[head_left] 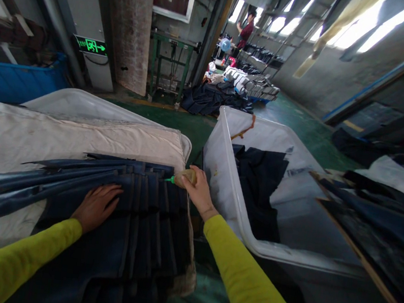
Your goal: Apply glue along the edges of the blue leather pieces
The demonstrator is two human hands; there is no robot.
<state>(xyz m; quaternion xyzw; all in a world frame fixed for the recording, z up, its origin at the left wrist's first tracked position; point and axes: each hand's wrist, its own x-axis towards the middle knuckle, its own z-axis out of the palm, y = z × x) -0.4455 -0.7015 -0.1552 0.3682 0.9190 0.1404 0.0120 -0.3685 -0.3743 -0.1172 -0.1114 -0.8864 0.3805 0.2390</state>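
Note:
In my right hand (200,191) is a small yellowish squeeze bottle (184,177) with a green nozzle, tipped on its side. Its nozzle points left, over the edges of the dark blue sheets (140,223). These sheets lie overlapped in stepped rows on a cloth-covered surface, and their material looks like rubber or leather. My left hand (100,205) rests flat on the sheets with its fingers spread, left of the bottle. Long dark strips (45,183) fan out beyond it to the left.
A white bin (240,201) with dark sheets in it stands at the right. Pale cloth (77,137) covers the surface on the left. Behind are a blue bin (17,82) and a green metal frame (171,63). Farther off, a person (246,30) stands near stacked goods.

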